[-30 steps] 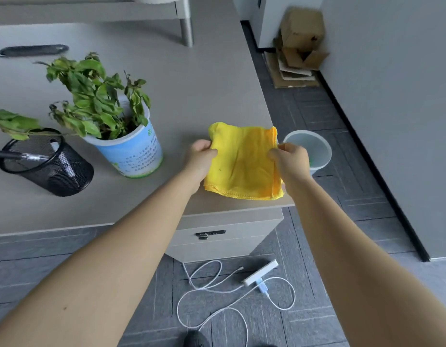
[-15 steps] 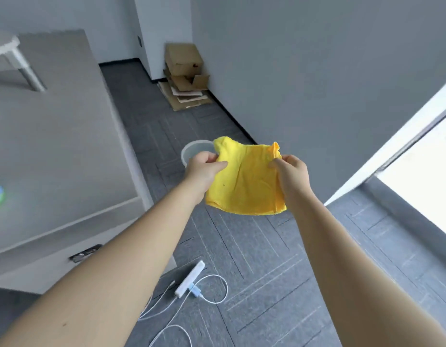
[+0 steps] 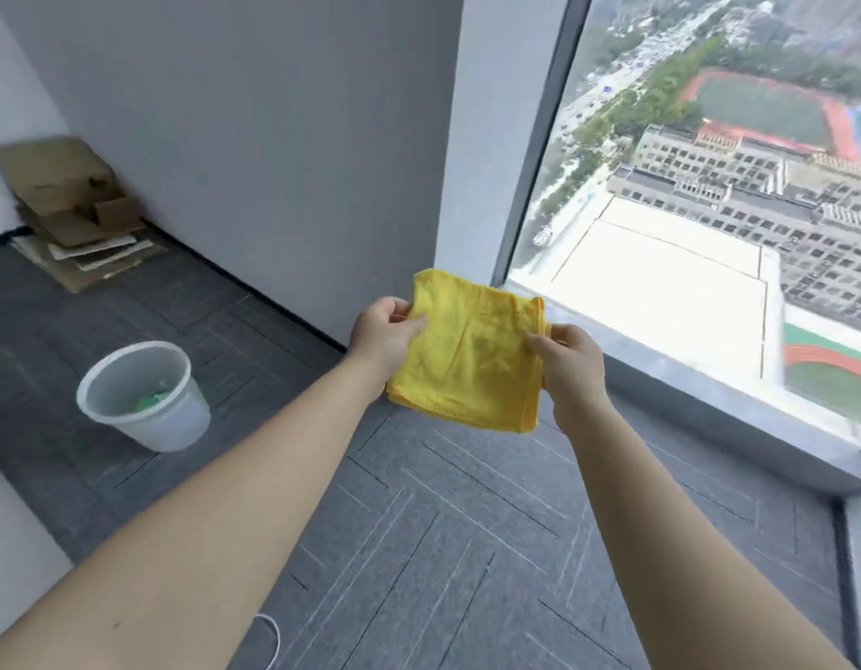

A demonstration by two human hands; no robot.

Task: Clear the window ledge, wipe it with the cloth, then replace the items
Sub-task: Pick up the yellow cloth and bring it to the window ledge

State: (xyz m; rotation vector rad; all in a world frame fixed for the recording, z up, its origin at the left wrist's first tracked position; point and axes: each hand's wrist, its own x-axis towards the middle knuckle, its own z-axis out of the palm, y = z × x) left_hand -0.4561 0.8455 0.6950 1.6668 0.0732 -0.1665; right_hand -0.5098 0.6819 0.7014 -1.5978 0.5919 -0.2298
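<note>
Together, our left hand (image 3: 387, 338) and right hand (image 3: 571, 367) pinched a folded yellow cloth (image 3: 469, 353) in the air near the bare window ledge (image 3: 699, 379); laying it flat would likely wipe best.

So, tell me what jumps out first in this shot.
A bright yellow cloth at centre, held up by its side edges in the left hand and right hand. Right of it, a big window over a grey ledge. Lower left, a white bin stands on the floor.
</note>
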